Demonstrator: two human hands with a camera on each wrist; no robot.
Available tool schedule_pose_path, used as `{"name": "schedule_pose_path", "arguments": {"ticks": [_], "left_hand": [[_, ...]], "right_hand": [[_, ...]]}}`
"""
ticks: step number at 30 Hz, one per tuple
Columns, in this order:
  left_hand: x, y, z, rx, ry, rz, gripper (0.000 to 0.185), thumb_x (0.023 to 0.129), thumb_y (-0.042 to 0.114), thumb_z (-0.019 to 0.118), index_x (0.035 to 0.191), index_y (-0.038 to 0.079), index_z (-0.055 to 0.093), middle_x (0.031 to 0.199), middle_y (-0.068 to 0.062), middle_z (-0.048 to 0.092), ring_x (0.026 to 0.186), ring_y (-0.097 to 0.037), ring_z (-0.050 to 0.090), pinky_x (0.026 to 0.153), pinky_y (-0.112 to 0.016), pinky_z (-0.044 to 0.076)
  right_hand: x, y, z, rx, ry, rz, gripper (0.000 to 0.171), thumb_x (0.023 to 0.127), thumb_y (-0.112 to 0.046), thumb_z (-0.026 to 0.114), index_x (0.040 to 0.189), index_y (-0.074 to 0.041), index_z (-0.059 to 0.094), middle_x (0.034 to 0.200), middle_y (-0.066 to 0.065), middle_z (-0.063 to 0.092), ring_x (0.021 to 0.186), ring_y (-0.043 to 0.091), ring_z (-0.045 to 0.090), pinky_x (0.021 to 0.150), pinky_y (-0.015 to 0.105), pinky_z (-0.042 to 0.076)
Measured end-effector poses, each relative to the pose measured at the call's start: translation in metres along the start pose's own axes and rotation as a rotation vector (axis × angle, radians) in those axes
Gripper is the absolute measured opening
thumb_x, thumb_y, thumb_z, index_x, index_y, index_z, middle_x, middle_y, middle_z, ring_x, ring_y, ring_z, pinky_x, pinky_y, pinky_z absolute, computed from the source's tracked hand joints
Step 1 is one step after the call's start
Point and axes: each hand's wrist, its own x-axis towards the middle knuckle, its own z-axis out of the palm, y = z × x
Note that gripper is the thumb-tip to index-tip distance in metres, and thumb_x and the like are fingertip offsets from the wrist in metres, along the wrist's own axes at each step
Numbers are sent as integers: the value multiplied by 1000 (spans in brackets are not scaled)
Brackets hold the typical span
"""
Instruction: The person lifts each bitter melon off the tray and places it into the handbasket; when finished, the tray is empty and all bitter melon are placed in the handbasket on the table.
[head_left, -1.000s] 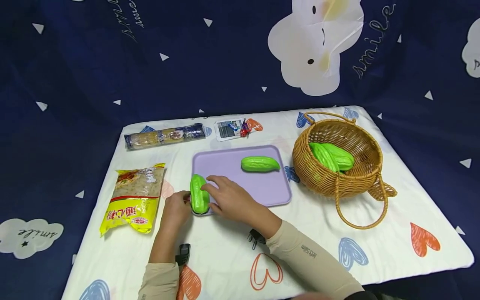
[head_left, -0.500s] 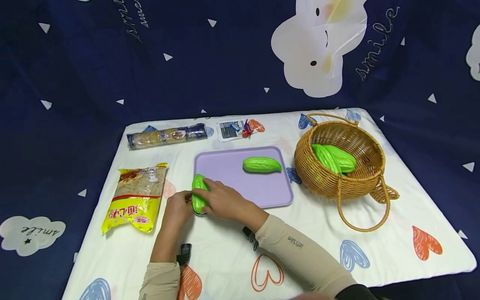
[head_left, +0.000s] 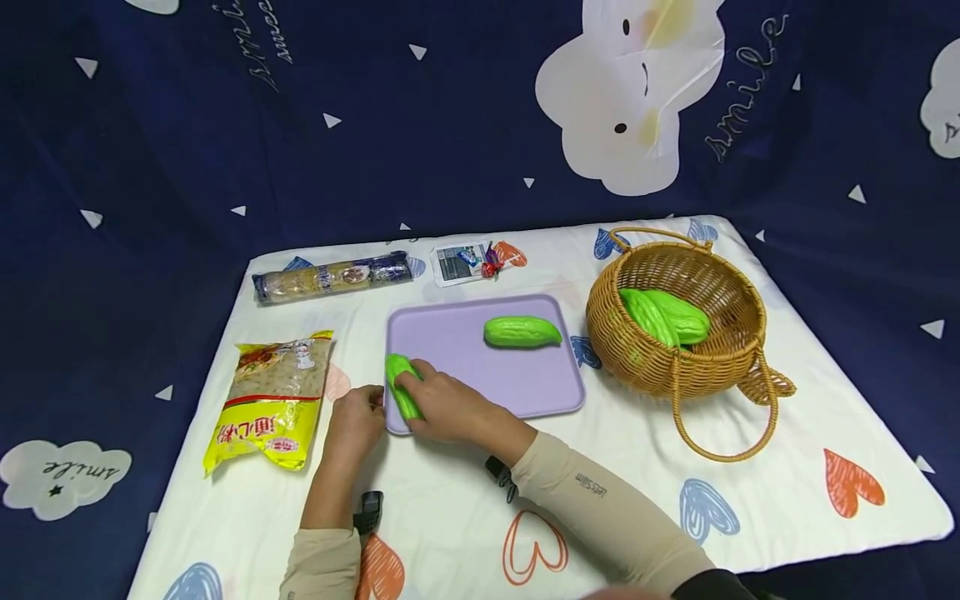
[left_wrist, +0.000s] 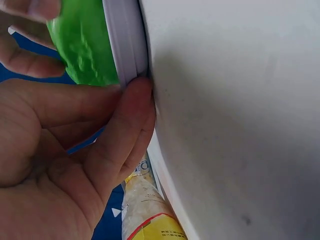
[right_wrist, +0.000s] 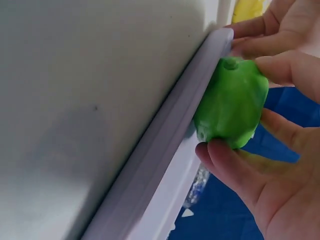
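A purple tray [head_left: 457, 358] lies mid-table. My left hand [head_left: 358, 422] pinches its left rim [left_wrist: 131, 47] between thumb and fingers. In the tray's near left corner is a green toy bitter melon [head_left: 403, 390]. My right hand [head_left: 453, 406] grips that melon from the right, and the right wrist view shows the fingers and thumb round its end [right_wrist: 235, 102], low over the tray's edge. A second toy bitter melon [head_left: 521, 332] lies at the tray's far right, touched by neither hand.
A wicker basket [head_left: 630, 354] with toy bitter melons [head_left: 678, 317] stands right of the tray. To the left lies a yellow pasta bag [head_left: 270, 404]. Behind the tray are a long noodle pack [head_left: 333, 277] and a flat white packet [head_left: 450, 271] with small wrapped candies [head_left: 491, 261].
My right hand has moved left and closed its fingers round the near melon, which now sits slightly more tilted in the corner. The left hand stays at the tray's rim.
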Motion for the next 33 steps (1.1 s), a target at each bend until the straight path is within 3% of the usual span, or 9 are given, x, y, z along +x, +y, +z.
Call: {"name": "schedule_pose_path", "arguments": {"ticks": [6, 14, 21, 26, 30, 33], "left_hand": [[0, -2, 1, 8, 12, -12, 30, 84, -3, 55, 111, -10, 66, 92, -21, 69, 85, -33, 62, 81, -47, 49], [1, -1, 2, 1, 15, -13, 29, 85, -3, 55, 110, -10, 66, 92, -23, 69, 85, -34, 61, 80, -48, 48], [2, 0, 3, 5, -12, -50, 31, 87, -2, 55, 115, -10, 65, 97, -24, 68, 87, -34, 60, 82, -48, 48], [3, 0, 2, 7, -24, -68, 32, 88, -2, 55, 117, -10, 63, 99, -24, 67, 89, -34, 60, 83, -47, 48], [3, 0, 2, 10, -25, -64, 32, 87, -2, 54, 117, -10, 64, 98, -23, 68, 89, -34, 60, 83, -47, 48], [3, 0, 3, 10, -27, -62, 33, 86, -2, 53, 116, -10, 64, 96, -23, 68, 87, -33, 60, 82, -47, 47]], "right_hand": [[-10, 7, -8, 7, 44, 35, 53, 82, -24, 70, 132, -16, 53, 145, 17, 42, 106, 28, 61, 86, 35, 51], [-38, 22, -39, 69, 164, 126, 54, 83, -23, 68, 134, -19, 50, 150, 15, 37, 119, 31, 55, 88, 40, 51], [-77, 44, -84, 129, 408, 246, 56, 81, -23, 70, 133, -20, 50, 154, 10, 33, 118, 30, 54, 86, 46, 52], [-110, 59, -117, 142, 639, 299, 57, 78, -18, 71, 132, -13, 52, 154, 8, 32, 121, 33, 51, 87, 50, 50], [-134, 72, -133, 143, 802, 393, 56, 77, -12, 71, 130, -10, 53, 155, 7, 33, 131, 35, 44, 93, 54, 45], [-149, 82, -139, 136, 879, 484, 55, 77, -11, 69, 130, -9, 53, 155, 5, 33, 132, 35, 43, 96, 57, 41]]}}
